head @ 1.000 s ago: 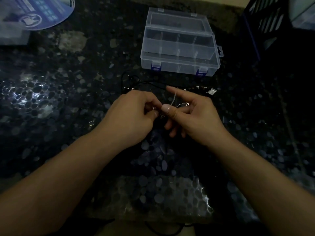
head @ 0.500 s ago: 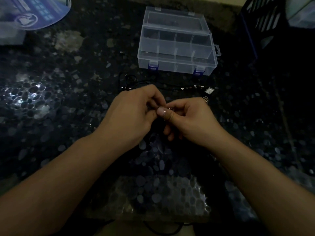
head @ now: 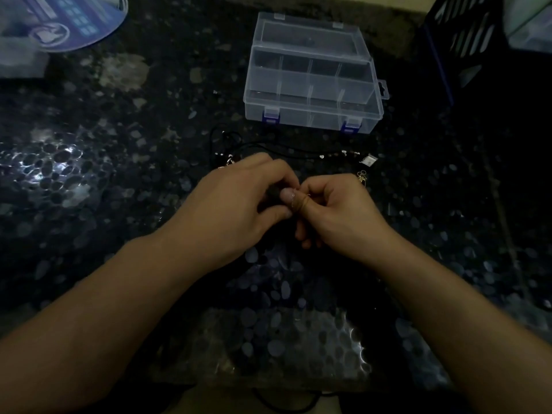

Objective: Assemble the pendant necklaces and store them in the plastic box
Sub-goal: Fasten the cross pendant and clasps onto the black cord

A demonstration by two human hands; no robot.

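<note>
**Fine chain in hand, box waiting open**

A thin gold chain [head: 298,201] loops over one thumb. The clear plastic box [head: 310,79] stands open on the counter, lid tipped back, dividers visible. A black cord necklace [head: 286,150] lies stretched just before it, a small pendant [head: 362,176] nearby.

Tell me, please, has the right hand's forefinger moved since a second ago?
Yes. The right hand has curled its forefinger in, away from the plastic box, and now pinches a thin chain.
</note>
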